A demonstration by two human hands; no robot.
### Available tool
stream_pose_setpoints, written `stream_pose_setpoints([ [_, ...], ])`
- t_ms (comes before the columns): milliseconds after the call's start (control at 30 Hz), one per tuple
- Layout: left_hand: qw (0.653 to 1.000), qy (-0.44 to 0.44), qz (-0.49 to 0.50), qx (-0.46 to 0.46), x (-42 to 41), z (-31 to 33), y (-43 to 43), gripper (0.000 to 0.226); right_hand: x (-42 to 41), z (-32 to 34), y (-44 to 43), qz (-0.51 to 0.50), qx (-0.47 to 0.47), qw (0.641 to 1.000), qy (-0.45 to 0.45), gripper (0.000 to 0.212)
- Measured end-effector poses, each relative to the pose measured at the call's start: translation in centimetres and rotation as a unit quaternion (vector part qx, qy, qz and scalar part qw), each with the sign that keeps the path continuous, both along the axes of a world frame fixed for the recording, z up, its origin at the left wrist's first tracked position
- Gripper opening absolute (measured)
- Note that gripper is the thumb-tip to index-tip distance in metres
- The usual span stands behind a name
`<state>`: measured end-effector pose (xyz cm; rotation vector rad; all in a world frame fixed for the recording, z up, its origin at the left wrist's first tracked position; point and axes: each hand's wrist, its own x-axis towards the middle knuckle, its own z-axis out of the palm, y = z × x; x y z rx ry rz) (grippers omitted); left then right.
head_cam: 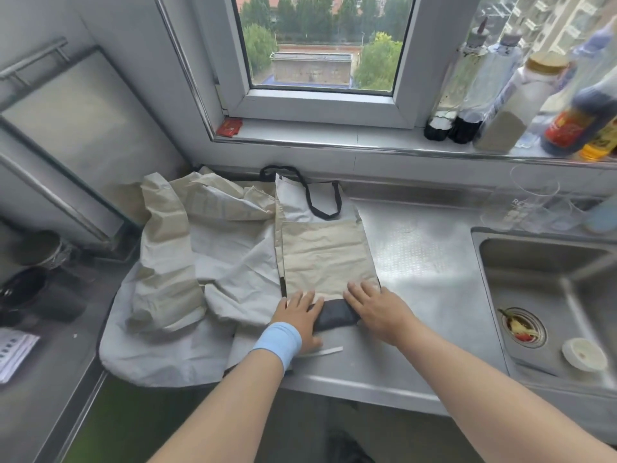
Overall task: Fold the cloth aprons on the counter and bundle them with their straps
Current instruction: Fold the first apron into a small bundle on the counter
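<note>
Pressing folded apron (325, 259), left hand (298, 317), right hand (375, 307) apparently flat on near edge

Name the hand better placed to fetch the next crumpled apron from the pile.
Left hand: it rests on the folded apron beside the crumpled pile; the right hand lies on the sink side.

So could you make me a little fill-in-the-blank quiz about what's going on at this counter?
1. Both hands press on a dark ____ at the near end of the folded apron.
2. The left hand has a light ____ wristband.
3. The sink lies to the ____ of the apron.

Missing: roll; blue; right
</note>
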<state>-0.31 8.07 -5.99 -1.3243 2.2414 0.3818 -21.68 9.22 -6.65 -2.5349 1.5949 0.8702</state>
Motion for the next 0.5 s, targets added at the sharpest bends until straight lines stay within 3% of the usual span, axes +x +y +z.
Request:
stream_pose_setpoints([
  [67,1.0,0.0,0.006,0.001,0.1,0.4,0.2,0.093,0.5,-0.2,0.7,0.026,-0.037,0.999,0.016,0.042],
  [200,0.999,0.047,0.021,0.01,0.1,2.3,-0.3,0.076,1.0,2.9,0.6,0.068,-0.023,0.997,-0.037,0.025],
  [300,0.996,0.067,0.05,0.044,-0.4,4.6,-0.3,0.037,1.5,6.3,0.5,-0.04,0.023,0.991,-0.124,0.025],
  [367,0.99,0.055,0.062,0.11,-1.2,5.4,-0.3,0.026,1.5,7.9,0.7,-0.135,0.123,0.97,-0.16,0.024],
  [433,0.979,0.038,0.07,0.187,-2.0,5.8,-0.1,0.034,1.1,8.5,0.9,-0.227,0.246,0.927,-0.166,0.026],
  [500,0.968,0.015,0.075,0.239,-2.4,5.8,0.1,0.06,0.6,8.1,0.9,-0.287,0.328,0.882,-0.179,0.031],
])
